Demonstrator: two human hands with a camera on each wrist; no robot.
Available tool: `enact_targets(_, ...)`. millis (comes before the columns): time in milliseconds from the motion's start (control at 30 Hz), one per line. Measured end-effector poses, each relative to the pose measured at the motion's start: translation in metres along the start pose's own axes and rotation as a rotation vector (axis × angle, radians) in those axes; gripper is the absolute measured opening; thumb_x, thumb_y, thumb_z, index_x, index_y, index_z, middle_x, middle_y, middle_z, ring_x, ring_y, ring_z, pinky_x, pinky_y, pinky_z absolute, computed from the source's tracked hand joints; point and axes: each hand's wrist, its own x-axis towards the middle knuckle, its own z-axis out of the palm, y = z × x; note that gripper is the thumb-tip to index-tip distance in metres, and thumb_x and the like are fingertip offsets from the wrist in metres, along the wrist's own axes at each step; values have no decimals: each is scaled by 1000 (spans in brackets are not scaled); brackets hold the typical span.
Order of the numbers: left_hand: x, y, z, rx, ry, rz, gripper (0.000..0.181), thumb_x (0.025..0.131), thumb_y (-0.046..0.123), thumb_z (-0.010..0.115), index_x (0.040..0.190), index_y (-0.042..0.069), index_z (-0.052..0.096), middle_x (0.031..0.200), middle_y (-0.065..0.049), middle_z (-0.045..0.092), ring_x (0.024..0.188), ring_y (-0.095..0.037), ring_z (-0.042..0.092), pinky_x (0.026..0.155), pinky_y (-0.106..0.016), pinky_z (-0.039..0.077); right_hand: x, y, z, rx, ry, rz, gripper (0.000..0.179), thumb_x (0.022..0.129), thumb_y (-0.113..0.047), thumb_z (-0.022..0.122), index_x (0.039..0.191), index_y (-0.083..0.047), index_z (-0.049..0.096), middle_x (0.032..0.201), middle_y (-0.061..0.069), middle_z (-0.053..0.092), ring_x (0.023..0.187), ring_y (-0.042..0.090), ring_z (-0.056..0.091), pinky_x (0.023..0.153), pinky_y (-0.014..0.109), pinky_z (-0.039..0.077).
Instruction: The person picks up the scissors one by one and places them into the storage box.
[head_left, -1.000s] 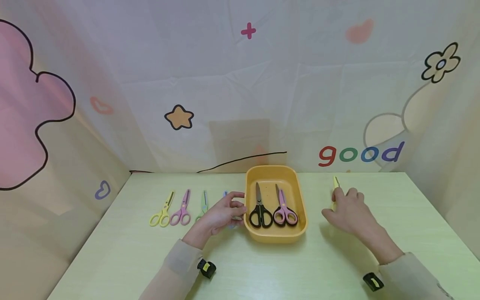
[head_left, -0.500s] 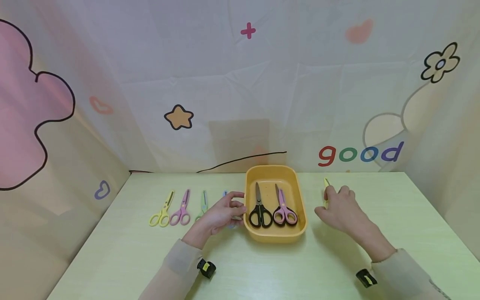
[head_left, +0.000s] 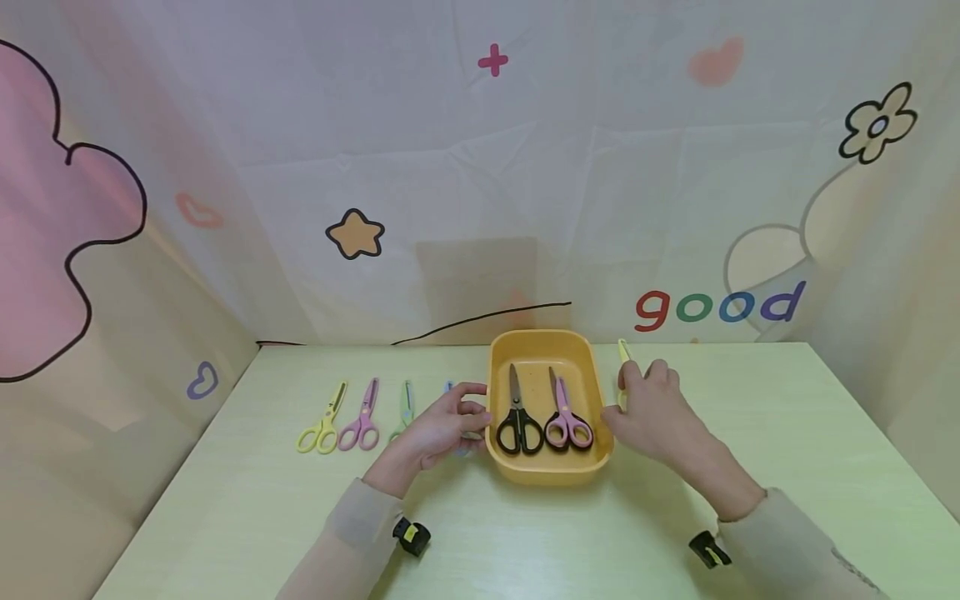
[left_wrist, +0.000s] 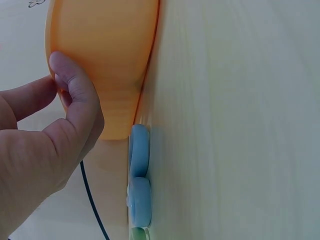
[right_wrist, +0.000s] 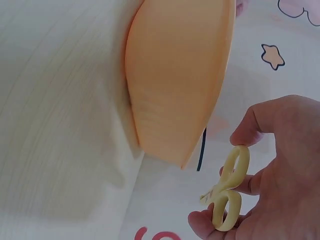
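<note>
My right hand holds yellow scissors by the handle loops, just right of the orange-yellow bin. In the head view the blade end shows above my fingers. My left hand grips the bin's left rim, thumb and fingers at its edge. Inside the bin lie black-handled scissors and pink scissors over another black-handled pair. To the left, yellow scissors, pink scissors and green scissors lie in a row. Blue scissors are partly hidden behind my left hand.
The pale wood-grain table reaches back to a printed cloth hanging behind it. The cloth also closes in both sides. The bin's tall side wall stands between my two hands.
My right hand has moved left with the yellow scissors, from well right of the bin to beside its right rim. The left hand and the bin have stayed in place.
</note>
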Motion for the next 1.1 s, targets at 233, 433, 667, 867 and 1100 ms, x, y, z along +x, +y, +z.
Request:
enact_targets(233, 1, -2, -1, 7, -3, 1, 53, 103, -1, 57, 151, -2, 33, 114, -22, 57, 83, -18, 61, 76, -33, 57, 0, -18, 9, -19, 21, -78, 33, 88, -22, 64, 105, 2, 49, 94, 20, 38, 91, 38, 40, 64, 40, 42)
enact_targets(433, 1, -2, -1, 4, -5, 3, 54, 103, -1, 57, 151, -2, 33, 115, -23, 57, 83, -19, 61, 76, -33, 57, 2, -31, 16, -35, 21, -108, 38, 90, -25, 66, 109, 4, 50, 95, 20, 38, 92, 38, 40, 65, 39, 43)
enact_targets(667, 1, -2, -1, -5, -13, 7, 53, 103, -1, 56, 151, -2, 32, 113, -21, 57, 83, -18, 61, 75, -32, 56, 3, -46, 24, -35, 40, -152, 31, 86, -21, 64, 104, 1, 51, 92, 19, 39, 87, 35, 41, 59, 36, 41)
enact_targets(867, 1, -2, -1, -1, -13, 7, 54, 103, -1, 57, 152, -2, 32, 114, -22, 56, 84, -19, 61, 76, -32, 57, 7, -57, 33, -46, 35, -152, 26, 85, -20, 62, 99, -2, 50, 90, 18, 38, 85, 33, 41, 56, 33, 39)
enact_targets(1100, 2, -3, -2, -3, -13, 6, 54, 104, -1, 57, 152, -2, 32, 114, -22, 57, 85, -19, 61, 77, -33, 57, 9, -60, 45, -80, -5, -150, 49, 88, -22, 65, 123, 10, 53, 100, 26, 42, 90, 38, 45, 60, 36, 47)
